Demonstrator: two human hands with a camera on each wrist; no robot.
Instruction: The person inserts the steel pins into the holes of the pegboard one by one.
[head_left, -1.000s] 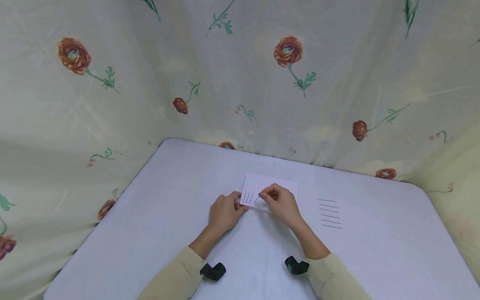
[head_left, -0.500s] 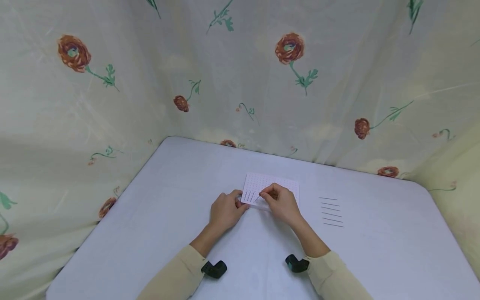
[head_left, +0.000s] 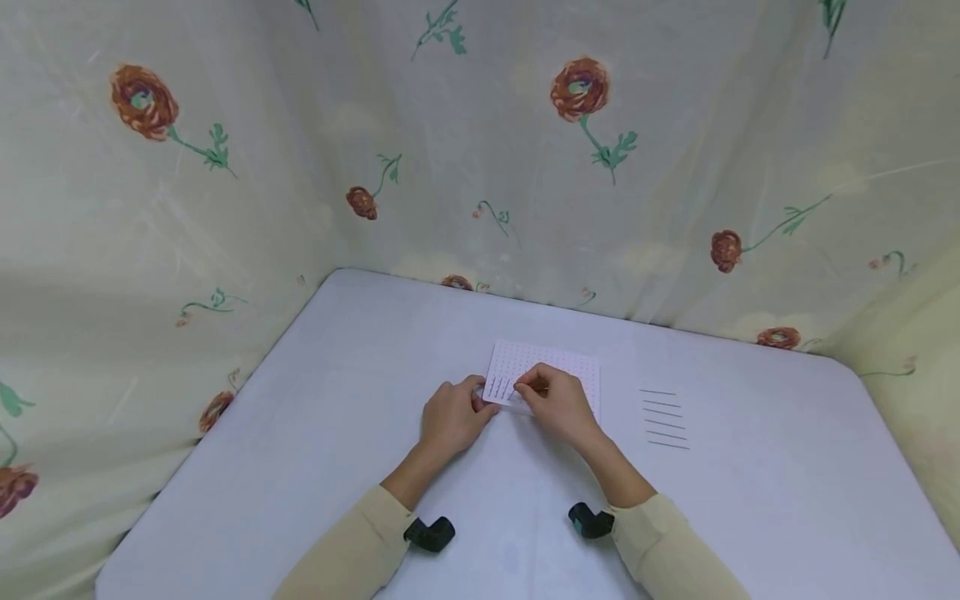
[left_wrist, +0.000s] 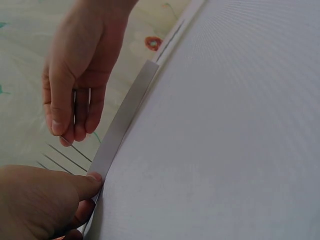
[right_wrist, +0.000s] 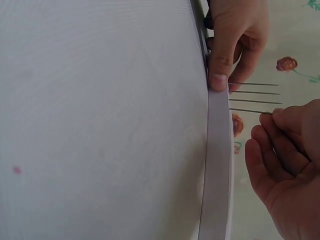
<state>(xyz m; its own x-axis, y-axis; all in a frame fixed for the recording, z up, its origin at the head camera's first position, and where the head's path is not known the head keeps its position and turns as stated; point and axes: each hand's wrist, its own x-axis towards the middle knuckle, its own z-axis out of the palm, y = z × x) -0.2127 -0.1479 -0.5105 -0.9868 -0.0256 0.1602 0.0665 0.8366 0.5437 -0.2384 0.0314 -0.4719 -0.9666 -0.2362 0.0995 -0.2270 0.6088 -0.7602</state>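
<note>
At the frame's centre, a perforated board (head_left: 551, 354) is gripped at its lower-left corner by the left hand (head_left: 452, 419). Slim rods (right_wrist: 255, 93) are seated in it; another rod (right_wrist: 250, 110) is pinched by the right hand (head_left: 561, 407). Centre-right, six loose rods (head_left: 665, 423) are laid.

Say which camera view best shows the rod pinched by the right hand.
The right wrist view: the rod shows large, in profile, between the white board and the right hand. The left wrist view shows it slanting beyond the board's edge; the head view, a tiny line.
</note>
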